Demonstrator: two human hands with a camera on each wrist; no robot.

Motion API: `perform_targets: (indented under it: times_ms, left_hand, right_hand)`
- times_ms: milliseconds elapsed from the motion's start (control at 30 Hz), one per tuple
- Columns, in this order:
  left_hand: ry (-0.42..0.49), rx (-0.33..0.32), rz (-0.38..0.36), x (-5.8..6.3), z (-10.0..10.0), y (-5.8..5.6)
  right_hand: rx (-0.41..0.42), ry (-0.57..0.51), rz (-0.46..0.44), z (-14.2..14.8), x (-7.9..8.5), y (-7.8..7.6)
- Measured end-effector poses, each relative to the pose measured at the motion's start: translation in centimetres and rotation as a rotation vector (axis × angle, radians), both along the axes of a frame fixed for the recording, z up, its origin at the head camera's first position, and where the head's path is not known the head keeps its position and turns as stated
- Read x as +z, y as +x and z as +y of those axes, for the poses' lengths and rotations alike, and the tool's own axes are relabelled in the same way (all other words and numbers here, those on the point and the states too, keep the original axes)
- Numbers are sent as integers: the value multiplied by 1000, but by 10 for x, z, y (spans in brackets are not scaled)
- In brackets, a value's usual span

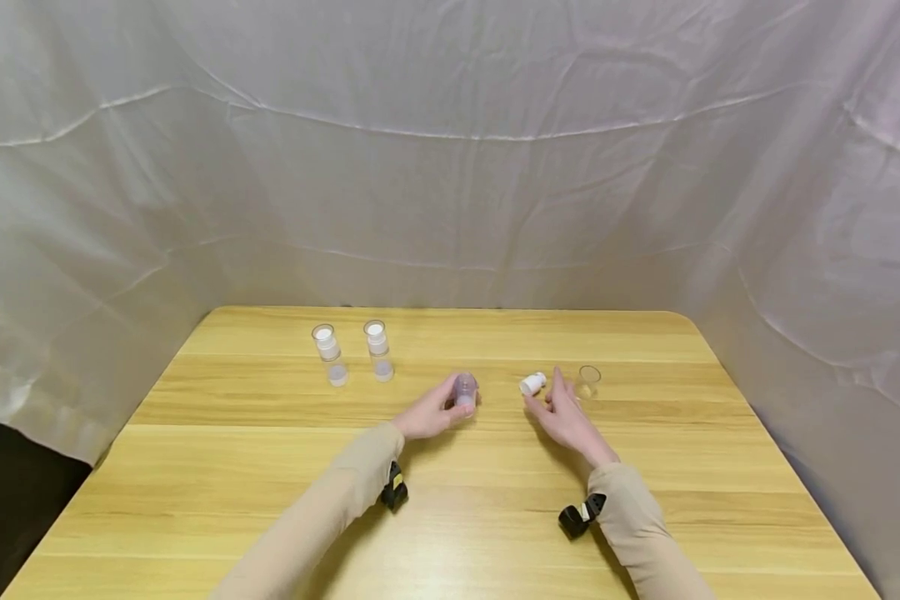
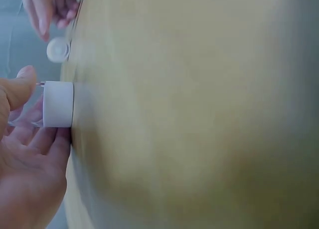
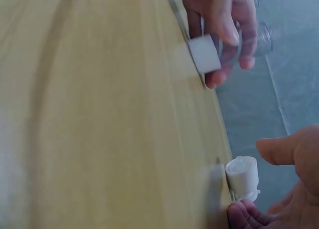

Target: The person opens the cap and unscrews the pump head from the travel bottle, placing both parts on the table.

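Observation:
My left hand (image 1: 429,417) grips a clear bottle (image 1: 465,387) that stands upright on the table, thumb on one side and fingers round the other. In the left wrist view its white base (image 2: 58,104) touches the wood. A white pump head (image 1: 532,384) lies on its side to the right of the bottle. Beside it is my right hand (image 1: 567,423), thumb and fingers spread apart around the piece; whether a fingertip touches it I cannot tell. In the right wrist view the pump head (image 3: 243,175) sits between thumb and fingers. Just beyond the right hand stands a clear cap (image 1: 588,379).
Two clear bottles with white pump tops, a left one (image 1: 330,354) and a right one (image 1: 378,350), stand upright at the back left of the wooden table (image 1: 465,517). A grey curtain (image 1: 450,208) hangs behind and at the sides.

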State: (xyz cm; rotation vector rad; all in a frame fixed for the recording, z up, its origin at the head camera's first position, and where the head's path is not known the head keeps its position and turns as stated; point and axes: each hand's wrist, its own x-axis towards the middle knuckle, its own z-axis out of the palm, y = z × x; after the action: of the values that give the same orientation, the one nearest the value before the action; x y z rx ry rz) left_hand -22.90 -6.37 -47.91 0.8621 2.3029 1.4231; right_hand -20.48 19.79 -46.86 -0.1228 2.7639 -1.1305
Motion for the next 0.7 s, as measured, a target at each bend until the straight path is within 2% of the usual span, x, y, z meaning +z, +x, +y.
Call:
perform_targets:
  times_ms: [133,333,467,700]
  left_hand:
    - [-2,56,6,2,2,-14]
    - [0,143,-5,3,5,-28]
    - [23,170,-27,0,7,-32]
    - [70,189,-73,-1,8,-34]
  right_hand:
    - [-1,-2,1,0,-2,1]
    - [2,-12,9,1,-4,2]
    - [6,-19,17,1,-5,1]
    - [3,-21,30,2,-6,0]
